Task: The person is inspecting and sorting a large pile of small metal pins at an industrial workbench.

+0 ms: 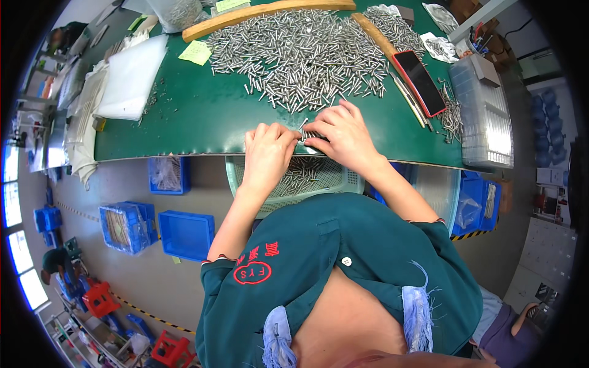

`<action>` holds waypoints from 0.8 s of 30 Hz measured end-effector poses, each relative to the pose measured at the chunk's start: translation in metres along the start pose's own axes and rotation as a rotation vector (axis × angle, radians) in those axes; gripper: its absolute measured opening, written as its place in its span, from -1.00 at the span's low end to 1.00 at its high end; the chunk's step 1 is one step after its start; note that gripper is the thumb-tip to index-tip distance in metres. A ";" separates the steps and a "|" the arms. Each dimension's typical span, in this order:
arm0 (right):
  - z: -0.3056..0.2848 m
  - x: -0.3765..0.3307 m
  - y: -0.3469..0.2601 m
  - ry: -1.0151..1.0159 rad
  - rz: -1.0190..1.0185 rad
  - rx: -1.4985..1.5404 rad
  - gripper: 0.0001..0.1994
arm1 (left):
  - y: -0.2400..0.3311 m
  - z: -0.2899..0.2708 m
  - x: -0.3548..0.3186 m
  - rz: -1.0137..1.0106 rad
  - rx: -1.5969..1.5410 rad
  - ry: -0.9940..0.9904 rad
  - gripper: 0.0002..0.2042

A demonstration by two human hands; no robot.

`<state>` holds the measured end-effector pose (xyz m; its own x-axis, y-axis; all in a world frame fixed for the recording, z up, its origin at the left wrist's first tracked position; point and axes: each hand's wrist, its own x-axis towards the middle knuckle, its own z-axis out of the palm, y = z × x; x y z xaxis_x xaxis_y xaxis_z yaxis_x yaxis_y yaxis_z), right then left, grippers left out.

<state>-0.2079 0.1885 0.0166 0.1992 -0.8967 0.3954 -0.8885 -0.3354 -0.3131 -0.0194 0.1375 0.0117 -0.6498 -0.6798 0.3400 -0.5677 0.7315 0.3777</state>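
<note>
A wide heap of small, shiny metal pins (pixel 300 55) covers the far middle of the green table (pixel 202 122). At the near edge, my left hand (pixel 268 152) has its fingers drawn together, their tips beside a few loose pins; what they pinch is too small to make out. My right hand (pixel 343 136) curls its fingers around that small cluster of pins (pixel 308 131), pressed near the tabletop. Directly below the edge, against my body, sits a light green plastic basket (pixel 334 178) with more pins in it.
Wooden bars (pixel 264 13) border the heap. A red-framed phone (pixel 419 83) lies at right near clear plastic boxes (pixel 485 116). White sheets (pixel 132 80) lie at left. Blue crates (pixel 187 235) stand on the floor. Other people are in the background.
</note>
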 end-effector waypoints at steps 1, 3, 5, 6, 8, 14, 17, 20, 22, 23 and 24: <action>-0.003 0.001 -0.003 -0.036 0.045 0.039 -0.76 | 0.000 0.000 -0.001 -0.003 -0.007 -0.003 -0.88; -0.002 0.003 -0.006 -0.072 0.087 0.079 -0.77 | 0.001 0.000 -0.003 -0.012 -0.004 -0.009 -0.88; 0.004 0.003 -0.007 -0.027 0.053 0.037 -0.79 | 0.002 -0.002 -0.003 -0.016 -0.003 -0.016 -0.88; 0.005 0.003 -0.006 -0.026 0.054 0.035 -0.79 | 0.005 -0.006 -0.002 -0.024 -0.048 -0.006 -0.87; 0.007 0.002 -0.004 -0.001 0.021 0.002 -0.80 | 0.010 -0.012 -0.007 -0.033 -0.092 0.002 -0.86; 0.000 -0.005 -0.005 -0.085 0.012 0.071 -0.84 | 0.002 0.001 -0.031 -0.749 -1.434 -0.592 -0.67; -0.002 -0.013 -0.010 -0.127 -0.032 0.121 -0.84 | -0.006 0.017 -0.029 -0.989 -1.868 -0.611 -0.66; -0.010 -0.018 -0.018 -0.175 -0.038 0.110 -0.82 | -0.006 0.027 -0.028 -1.021 -1.961 -0.645 -0.69; -0.016 -0.020 -0.021 -0.201 -0.030 0.123 -0.81 | -0.004 0.027 -0.027 -1.012 -1.988 -0.647 -0.72; -0.019 -0.020 -0.022 -0.215 0.003 0.161 -0.78 | -0.002 0.027 -0.026 -0.995 -1.924 -0.647 -0.72; -0.021 -0.020 -0.022 -0.229 0.037 0.200 -0.76 | 0.001 0.027 -0.026 -0.979 -1.861 -0.646 -0.72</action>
<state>-0.2006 0.2204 0.0333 0.2762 -0.9437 0.1822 -0.8025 -0.3307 -0.4966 -0.0169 0.1569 -0.0204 -0.7983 -0.3039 -0.5200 0.0069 -0.8679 0.4967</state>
